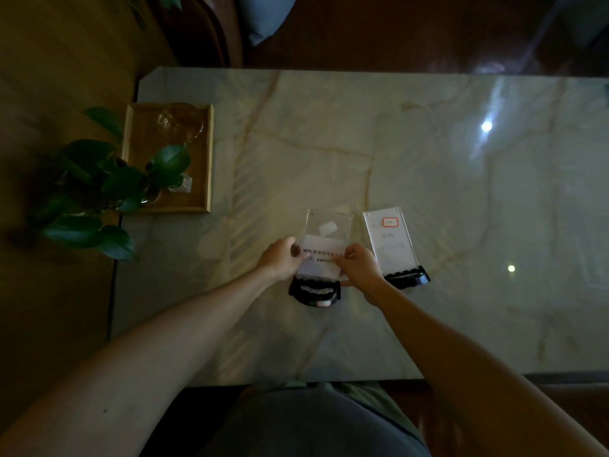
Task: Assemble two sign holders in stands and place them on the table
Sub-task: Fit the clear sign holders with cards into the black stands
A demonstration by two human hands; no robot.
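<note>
A clear acrylic sign holder [327, 229] with a white WiFi card inside stands near the middle of the marble table [461, 179]. Its lower edge meets a black stand [314, 293]. My left hand [280, 258] grips its left side and my right hand [361, 267] grips its right side. Just to the right, a second sign holder [390, 242] with a red-framed label sits upright in its own black stand [408, 279], untouched.
A wooden tray [201, 159] with an amber glass dish [179, 122] sits at the table's left end. A leafy potted plant [99, 186] overhangs that corner. A chair [211, 31] stands beyond the far edge.
</note>
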